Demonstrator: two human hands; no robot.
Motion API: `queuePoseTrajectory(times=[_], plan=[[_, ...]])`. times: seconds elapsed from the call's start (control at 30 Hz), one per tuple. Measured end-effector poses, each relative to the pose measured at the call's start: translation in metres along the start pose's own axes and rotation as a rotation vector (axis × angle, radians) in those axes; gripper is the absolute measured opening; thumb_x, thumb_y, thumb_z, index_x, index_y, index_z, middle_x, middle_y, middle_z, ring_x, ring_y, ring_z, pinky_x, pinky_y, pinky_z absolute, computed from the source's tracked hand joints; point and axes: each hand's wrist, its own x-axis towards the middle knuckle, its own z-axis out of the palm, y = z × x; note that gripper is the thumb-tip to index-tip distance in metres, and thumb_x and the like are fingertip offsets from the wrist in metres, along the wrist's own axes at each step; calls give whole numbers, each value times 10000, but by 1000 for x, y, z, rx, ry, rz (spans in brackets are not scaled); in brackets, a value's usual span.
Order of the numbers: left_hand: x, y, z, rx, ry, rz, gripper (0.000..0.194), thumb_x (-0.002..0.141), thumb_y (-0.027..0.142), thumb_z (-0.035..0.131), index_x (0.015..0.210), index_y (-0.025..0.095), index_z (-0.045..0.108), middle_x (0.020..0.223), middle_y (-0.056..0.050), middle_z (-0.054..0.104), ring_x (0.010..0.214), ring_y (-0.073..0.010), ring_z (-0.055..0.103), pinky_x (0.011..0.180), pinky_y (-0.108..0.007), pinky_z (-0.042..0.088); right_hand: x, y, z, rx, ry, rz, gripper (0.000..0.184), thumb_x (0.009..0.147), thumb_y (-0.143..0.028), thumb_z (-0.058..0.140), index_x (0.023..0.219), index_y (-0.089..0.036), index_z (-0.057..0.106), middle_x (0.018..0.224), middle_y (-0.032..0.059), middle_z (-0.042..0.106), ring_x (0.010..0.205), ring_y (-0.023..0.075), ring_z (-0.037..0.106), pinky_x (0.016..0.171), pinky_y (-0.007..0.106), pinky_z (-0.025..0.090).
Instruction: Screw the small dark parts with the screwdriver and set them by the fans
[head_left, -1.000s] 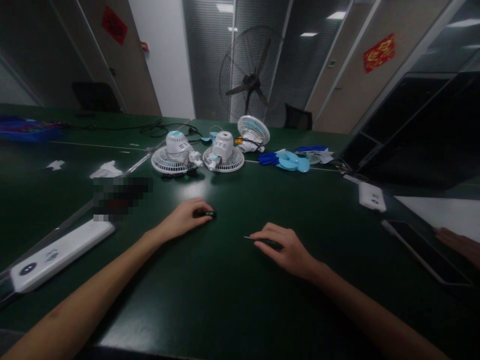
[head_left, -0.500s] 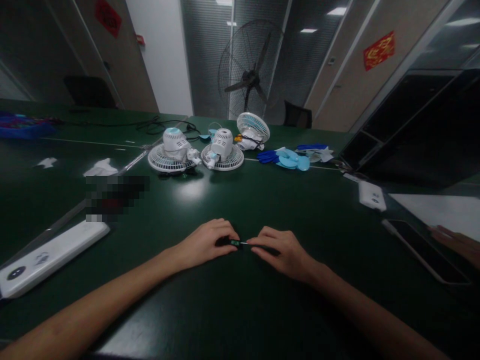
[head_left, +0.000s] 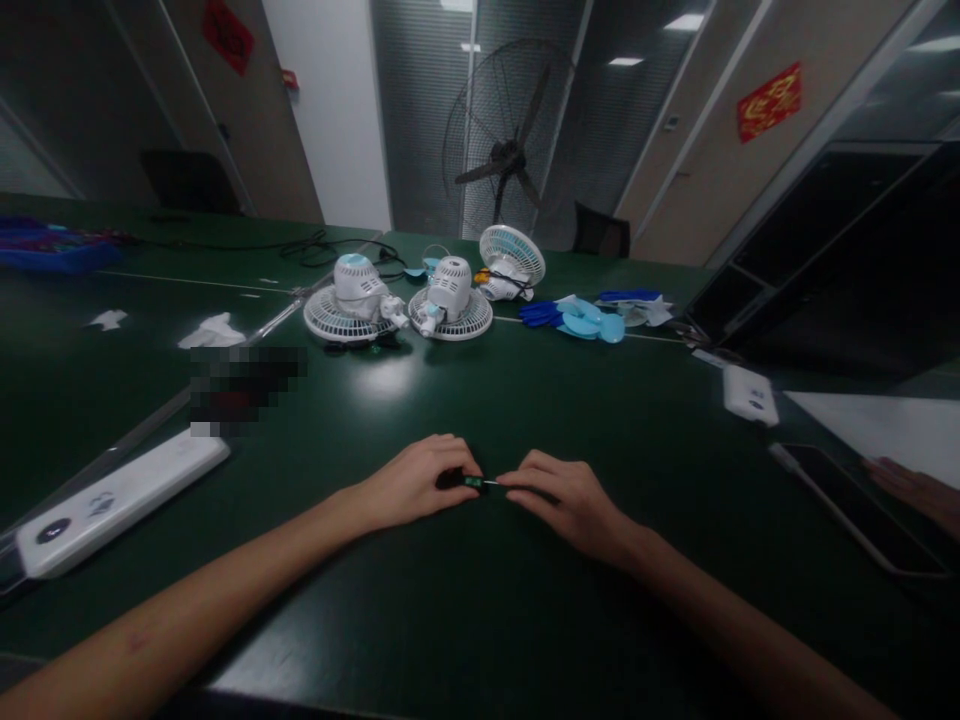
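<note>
My left hand rests on the green tabletop, thumb and fingers pinched on a small black-and-green piece. A thin metal rod runs from that piece toward the right. The fingertips of my right hand are closed on the rod's other end. Whether rod and piece are one object is too small to make out. Both hands sit low over the table, a short gap apart, and the palms are hidden.
Fan heads lie toward the back of the table, with light-blue blades beside them. A long white device is at left. At right are a phone and another person's hand.
The whole view has shifted slightly, so things appear a little farther right. Both hands keep the same pinching pose on the small piece and the rod.
</note>
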Motion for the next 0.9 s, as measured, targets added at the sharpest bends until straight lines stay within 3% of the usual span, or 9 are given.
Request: queuePoseTrajectory(times=[0.17,0.43,0.63,0.9], plan=[[0,1,-1,-6,9,-9,159,1011,331,672,1106,211,715,1037,-58,662,996,-221,608,875,-352,485,0,-3,0,20,16,24,313,1125,-390,491,1329,-254,687,1122,55,673,862,149,655,712,257,537],[0,2,0,20,13,-3,150,997,327,668,1087,216,711,1027,-59,648,978,-224,604,865,-357,478,1,-5,2,-128,6,-8,280,1099,-337,545,1327,-269,694,1090,57,684,857,156,671,673,250,519],[-1,3,2,78,9,17,169,995,320,666,1141,240,692,1083,-57,654,1039,-235,605,911,-376,468,4,-13,-1,-104,-24,61,255,1062,-303,595,1302,-268,674,1153,58,675,876,170,661,681,262,527],[-1,2,1,71,-26,26,149,1033,327,643,1133,230,693,1087,-49,655,1039,-226,608,950,-377,442,10,-27,4,-188,-105,132,172,1065,-337,569,1123,-218,679,1017,43,658,782,172,618,612,280,447]])
